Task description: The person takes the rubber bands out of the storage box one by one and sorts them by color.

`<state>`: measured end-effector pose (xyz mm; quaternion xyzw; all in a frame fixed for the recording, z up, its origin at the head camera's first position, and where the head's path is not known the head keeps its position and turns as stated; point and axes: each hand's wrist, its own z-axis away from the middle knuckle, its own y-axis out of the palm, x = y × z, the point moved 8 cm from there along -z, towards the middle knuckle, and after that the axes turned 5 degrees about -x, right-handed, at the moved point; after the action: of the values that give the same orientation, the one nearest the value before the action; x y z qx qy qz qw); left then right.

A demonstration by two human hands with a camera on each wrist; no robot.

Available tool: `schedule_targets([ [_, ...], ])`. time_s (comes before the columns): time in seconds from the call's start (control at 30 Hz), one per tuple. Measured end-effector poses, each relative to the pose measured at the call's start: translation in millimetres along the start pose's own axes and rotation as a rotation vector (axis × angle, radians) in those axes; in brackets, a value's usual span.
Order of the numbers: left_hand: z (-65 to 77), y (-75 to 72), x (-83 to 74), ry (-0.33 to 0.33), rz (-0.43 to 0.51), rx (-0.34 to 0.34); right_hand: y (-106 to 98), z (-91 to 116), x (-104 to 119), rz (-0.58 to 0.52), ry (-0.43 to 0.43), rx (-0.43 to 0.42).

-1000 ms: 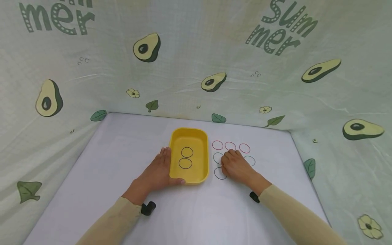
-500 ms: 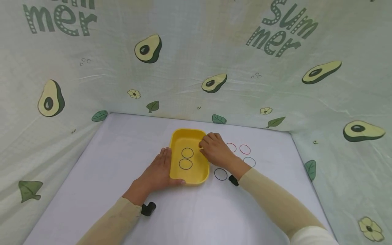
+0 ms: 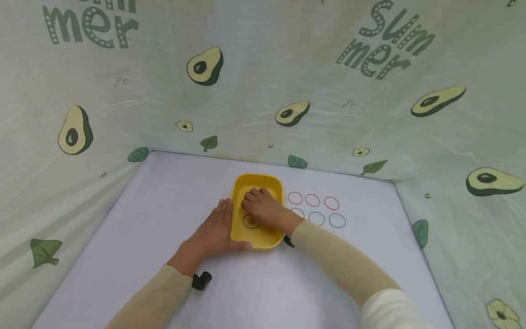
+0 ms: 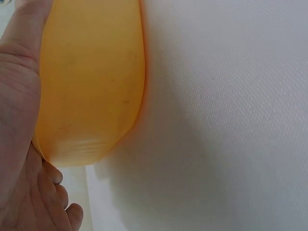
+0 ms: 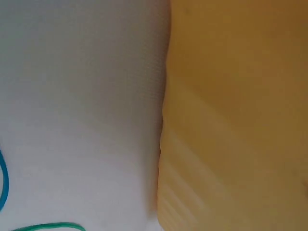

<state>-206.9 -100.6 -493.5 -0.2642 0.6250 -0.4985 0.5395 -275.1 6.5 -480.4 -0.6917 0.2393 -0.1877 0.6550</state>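
Note:
A yellow tray (image 3: 268, 239) lies on the white table. My left hand (image 3: 213, 228) rests against its near left corner, fingers straight along the left side, the thumb along the near edge. In the left wrist view that hand (image 4: 19, 125) touches the tray's outer wall (image 4: 96, 82). My right hand (image 3: 263, 208) reaches into the tray from the right with bent fingers. Its fingertips are low over the tray floor, and what is between them is hidden. One thin dark ring (image 3: 244, 221) shows just below this hand in the tray.
Right of the tray lie a row of red rings (image 3: 312, 193) and a row of green rings (image 3: 317, 212). A blue ring (image 5: 5, 180) shows at the edge of the right wrist view. A printed cloth (image 3: 246, 91) rises behind the table.
My right hand has gone left from the rings on the table, over the tray's right rim and into the tray. It now covers the upper dark ring there. The left hand stays put.

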Motion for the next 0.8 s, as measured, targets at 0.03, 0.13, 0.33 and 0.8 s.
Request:
schedule_targets([
  [0.03,0.3,-0.6,0.2,0.001,-0.001,-0.002,2,-2,1,0.001,0.001,-0.005],
  [0.13,1.4,-1.9,0.8,0.0,-0.004,-0.003,4,-8,3,0.002,-0.002,-0.029],
  [0.33,0.9,-0.3,1.7,0.002,0.003,0.001,9,-8,2,0.003,-0.024,-0.022],
  [0.8,-0.2,1.6,2.1,0.009,0.013,-0.001,14,-7,4,0.093,-0.131,0.014],
])
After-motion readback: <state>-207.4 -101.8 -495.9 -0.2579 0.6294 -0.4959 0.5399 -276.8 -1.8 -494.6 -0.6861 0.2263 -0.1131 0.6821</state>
